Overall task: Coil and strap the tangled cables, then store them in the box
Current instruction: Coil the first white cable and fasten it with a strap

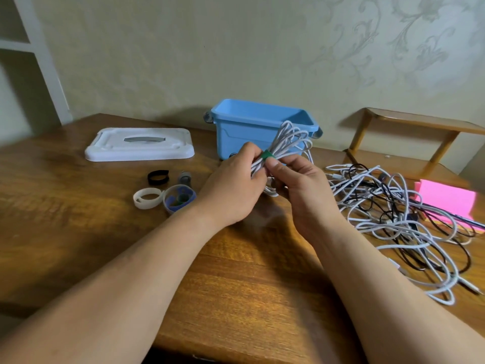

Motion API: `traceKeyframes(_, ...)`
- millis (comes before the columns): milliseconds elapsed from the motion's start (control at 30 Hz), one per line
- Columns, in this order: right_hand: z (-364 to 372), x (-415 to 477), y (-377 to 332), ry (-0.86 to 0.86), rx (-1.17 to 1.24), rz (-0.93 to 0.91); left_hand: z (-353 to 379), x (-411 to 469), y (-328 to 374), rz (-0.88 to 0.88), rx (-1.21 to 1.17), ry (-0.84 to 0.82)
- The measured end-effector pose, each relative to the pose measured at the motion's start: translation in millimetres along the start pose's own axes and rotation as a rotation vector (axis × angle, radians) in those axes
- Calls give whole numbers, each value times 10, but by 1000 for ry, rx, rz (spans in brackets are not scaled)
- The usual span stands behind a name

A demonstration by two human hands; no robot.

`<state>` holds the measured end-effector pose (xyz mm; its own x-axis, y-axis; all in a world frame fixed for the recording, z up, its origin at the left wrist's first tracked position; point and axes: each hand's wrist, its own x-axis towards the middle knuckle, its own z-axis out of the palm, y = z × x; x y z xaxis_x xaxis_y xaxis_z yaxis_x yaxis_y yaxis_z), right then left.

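Observation:
A coiled white cable [287, 139] is held above the wooden table, in front of the open blue box [236, 127]. A green strap [267, 155] wraps its middle. My left hand [233, 185] grips the coil from the left. From the right, my right hand [299, 185] pinches the cable at the strap with its thumb on the green band. A tangle of white and black cables [399, 219] lies on the table to the right.
The box's white lid [139, 145] lies at the back left. A black strap [157, 177], a white strap [147, 198] and a blue-purple strap roll [179, 198] sit left of my hands. Pink sticky notes [446, 198] and a small wooden shelf [409, 127] are at the right.

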<state>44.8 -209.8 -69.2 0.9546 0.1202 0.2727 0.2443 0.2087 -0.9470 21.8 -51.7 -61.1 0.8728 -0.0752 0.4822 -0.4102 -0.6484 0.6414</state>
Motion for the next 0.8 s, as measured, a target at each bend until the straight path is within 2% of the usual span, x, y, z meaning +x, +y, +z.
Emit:
traceKeyframes(167, 44, -5, 11, 1, -110, -21, 4, 23, 18, -15, -5, 110)
traceKeyframes(233, 40, -4, 9, 6, -162, -54, -5, 36, -4, -24, -42, 107)
traceKeyframes(300, 24, -10, 7, 5, -164, -81, -28, 44, -29, -68, -170, 46)
traceKeyframes(400, 6, -16, -9, 1, -104, -91, -72, 35, -8, -173, -548, -74)
traceKeyframes(500, 2, -17, -30, -52, -56, -62, -124, 24, 49, -203, -779, -174)
traceKeyframes(667, 5, -30, -83, -196, 73, 54, -204, 23, 45, -275, -1011, -317)
traceKeyframes(800, 11, -28, -85, -209, 141, 124, -177, 16, 63, -291, -1056, -320)
